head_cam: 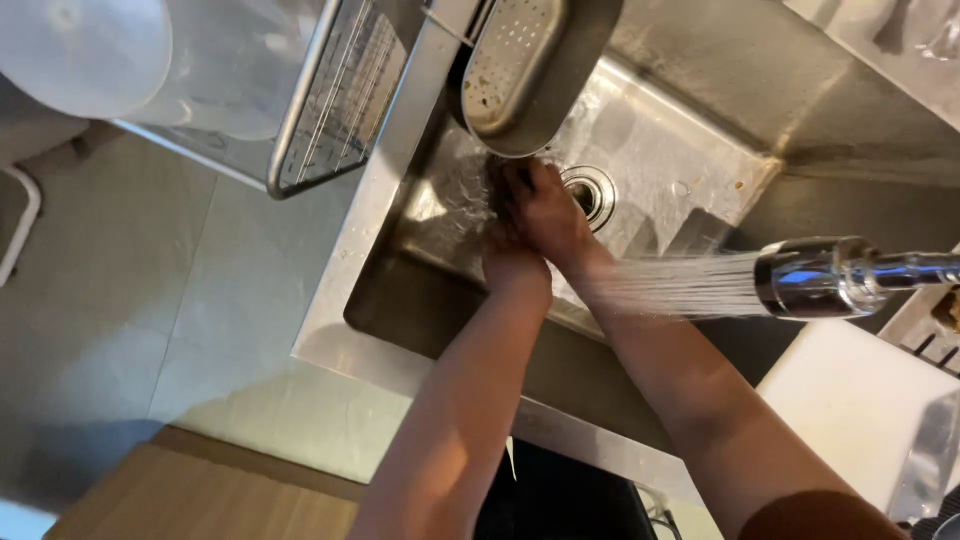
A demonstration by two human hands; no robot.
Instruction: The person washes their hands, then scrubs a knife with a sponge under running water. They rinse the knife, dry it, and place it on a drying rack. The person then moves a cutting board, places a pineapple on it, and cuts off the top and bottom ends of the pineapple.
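Note:
Both my hands are down in a stainless steel sink [660,150], pressed together just left of the round drain [592,192]. My right hand [545,205] lies on top, its fingers curled down over my left hand [515,265], which is mostly hidden beneath it. I see no object between them. A chrome spray head [815,278] at the right shoots a flat fan of water [670,285] leftward across my right wrist. The sink bottom around the hands is wet.
An oval perforated metal strainer basket [510,60] hangs over the sink's far end, close above my hands. A wire dish rack [330,110] holding a white container [80,50] stands top left. A white board [860,400] lies at the right. Grey floor tiles [130,300] are at the left.

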